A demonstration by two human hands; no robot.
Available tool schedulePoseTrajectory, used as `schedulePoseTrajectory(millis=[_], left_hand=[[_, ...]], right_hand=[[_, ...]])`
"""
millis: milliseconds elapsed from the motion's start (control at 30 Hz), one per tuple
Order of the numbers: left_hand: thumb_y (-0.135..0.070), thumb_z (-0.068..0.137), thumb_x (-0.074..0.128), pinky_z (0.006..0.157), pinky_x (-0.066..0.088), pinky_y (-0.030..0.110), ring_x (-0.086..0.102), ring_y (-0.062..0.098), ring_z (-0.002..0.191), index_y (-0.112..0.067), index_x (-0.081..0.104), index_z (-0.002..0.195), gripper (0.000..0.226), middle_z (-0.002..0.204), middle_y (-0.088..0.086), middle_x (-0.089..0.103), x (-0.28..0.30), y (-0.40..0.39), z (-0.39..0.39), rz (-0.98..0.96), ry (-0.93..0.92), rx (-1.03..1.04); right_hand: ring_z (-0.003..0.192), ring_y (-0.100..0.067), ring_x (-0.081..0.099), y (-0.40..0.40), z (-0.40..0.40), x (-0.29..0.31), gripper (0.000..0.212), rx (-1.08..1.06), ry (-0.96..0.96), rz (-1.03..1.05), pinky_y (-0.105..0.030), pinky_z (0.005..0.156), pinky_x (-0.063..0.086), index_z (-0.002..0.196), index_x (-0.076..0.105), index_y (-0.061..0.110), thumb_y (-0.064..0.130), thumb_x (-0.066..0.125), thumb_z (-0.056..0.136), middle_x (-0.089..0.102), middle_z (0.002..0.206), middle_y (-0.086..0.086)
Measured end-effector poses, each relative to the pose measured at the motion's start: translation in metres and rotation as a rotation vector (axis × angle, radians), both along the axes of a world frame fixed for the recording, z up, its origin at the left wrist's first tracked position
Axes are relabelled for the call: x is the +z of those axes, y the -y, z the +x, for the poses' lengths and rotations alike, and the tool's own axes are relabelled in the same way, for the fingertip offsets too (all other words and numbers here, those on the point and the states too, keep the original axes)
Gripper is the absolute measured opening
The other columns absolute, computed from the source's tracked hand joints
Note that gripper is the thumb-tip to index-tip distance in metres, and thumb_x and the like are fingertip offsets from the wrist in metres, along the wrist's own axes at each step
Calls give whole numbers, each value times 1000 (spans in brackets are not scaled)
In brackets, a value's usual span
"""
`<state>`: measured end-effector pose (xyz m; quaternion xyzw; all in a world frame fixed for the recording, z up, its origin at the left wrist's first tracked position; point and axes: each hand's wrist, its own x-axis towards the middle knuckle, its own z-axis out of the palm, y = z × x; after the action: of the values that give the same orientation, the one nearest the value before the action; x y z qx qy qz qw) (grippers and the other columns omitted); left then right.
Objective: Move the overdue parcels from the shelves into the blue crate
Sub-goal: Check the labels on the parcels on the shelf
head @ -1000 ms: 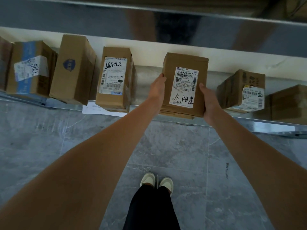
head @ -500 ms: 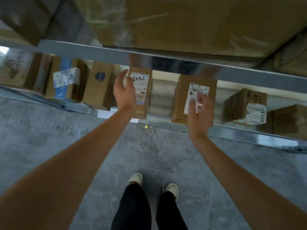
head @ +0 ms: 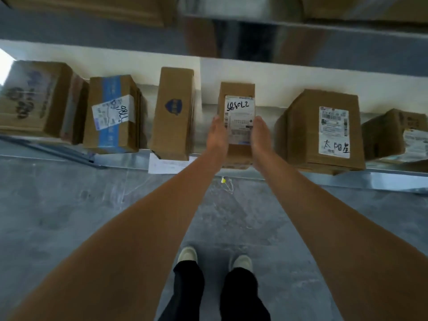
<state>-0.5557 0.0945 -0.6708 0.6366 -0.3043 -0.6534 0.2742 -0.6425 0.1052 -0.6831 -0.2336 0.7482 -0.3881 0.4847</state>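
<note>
A narrow cardboard parcel [head: 236,91] with a white label and handwritten digits stands on the low metal shelf [head: 393,176]. My left hand [head: 216,137] grips its left side and my right hand [head: 260,135] grips its right side, thumbs on the label face, the other fingers hidden behind the box. Just to its right stands the wider parcel [head: 301,130] with handwritten characters on its label. The blue crate is not in view.
More parcels line the shelf: a tall box with a blue emblem [head: 173,112], a blue-taped box [head: 113,114], a printed box [head: 34,98] at far left and another [head: 393,133] at far right. A white paper slip [head: 162,165] hangs off the shelf edge. Grey tiled floor lies below.
Both hands let go of the wider parcel with handwritten characters, lifted free, then moved left and closed on the narrow parcel's sides. The wider parcel stays on the shelf.
</note>
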Motion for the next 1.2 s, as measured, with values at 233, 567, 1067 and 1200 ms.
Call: schedulePoseTrajectory(millis=[233, 567, 1067, 1200], left_hand=[[-36, 102, 19, 90, 54, 37, 66, 21, 105, -17, 60, 122, 49, 114, 7, 69, -28, -4, 13, -99, -82, -16], [-37, 105, 20, 108, 43, 40, 48, 19, 132, -22, 32, 151, 49, 145, 5, 49, -24, -40, 35, -286, -145, 13], [-55, 101, 11, 105, 45, 44, 57, 30, 121, -15, 52, 137, 68, 132, 16, 60, 5, -5, 2, -38, -234, -94], [-51, 102, 16, 103, 46, 38, 59, 25, 117, -14, 52, 135, 61, 129, 10, 61, 13, -6, 8, -91, -172, -109]], right_hand=[[105, -23, 64, -13, 14, -13, 39, -69, -73, -109, -41, 90, 56, 120, 56, 10, 25, 25, 104, 65, 116, -11], [130, -20, 50, -54, 42, -8, 48, -159, -144, -323, -43, 105, 46, 147, 38, 11, 29, 33, 103, 50, 144, -7], [98, -10, 60, -22, -17, -12, 44, 12, -83, -74, -21, 76, 49, 125, 55, 12, 34, 22, 105, 63, 116, -7], [107, -12, 59, -19, -13, -7, 44, 20, -138, -39, -24, 85, 50, 136, 47, 13, 36, 24, 105, 58, 128, -9]])
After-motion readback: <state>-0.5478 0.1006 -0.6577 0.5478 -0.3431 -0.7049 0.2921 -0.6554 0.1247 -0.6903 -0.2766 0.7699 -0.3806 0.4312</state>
